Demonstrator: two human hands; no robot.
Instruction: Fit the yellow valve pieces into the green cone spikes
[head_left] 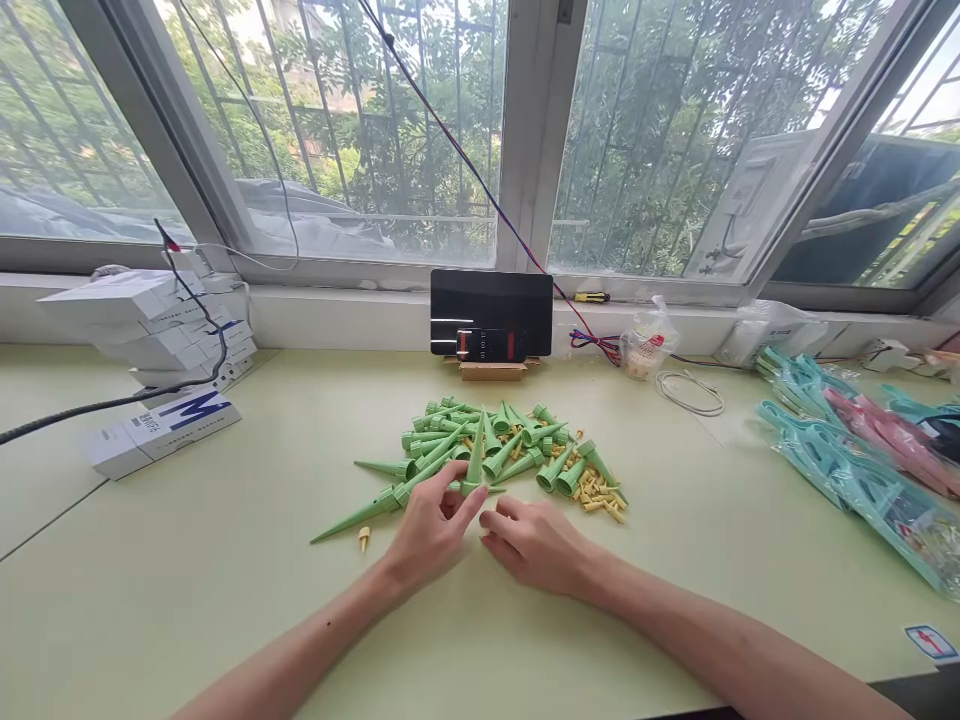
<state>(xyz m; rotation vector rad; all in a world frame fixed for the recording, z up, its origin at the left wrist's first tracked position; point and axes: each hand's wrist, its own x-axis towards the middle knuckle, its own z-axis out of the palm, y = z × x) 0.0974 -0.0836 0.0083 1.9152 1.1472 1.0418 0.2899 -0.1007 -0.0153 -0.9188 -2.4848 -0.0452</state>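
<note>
My left hand (431,525) is closed, thumb and fingers round the wide collar of a green plastic watering spike (476,455), whose narrow tip points up and away. Close beside it on the right, my right hand (536,545) has its fingers curled in over the table; whatever they may hold is hidden. Just beyond both hands lies a heap of similar green spikes (435,440). Small yellow plastic plugs (598,495) are piled at the heap's right side, with more among the spikes. One single yellow plug (364,539) rests left of my left hand.
Behind the heap, a phone (491,345) leans on a black screen (491,295) in a cardboard stand (493,372). White boxes (169,435) are stacked at left, with a black cable (112,402) across them. Bagged teal and pink items (840,460) lie at right. Windows line the back.
</note>
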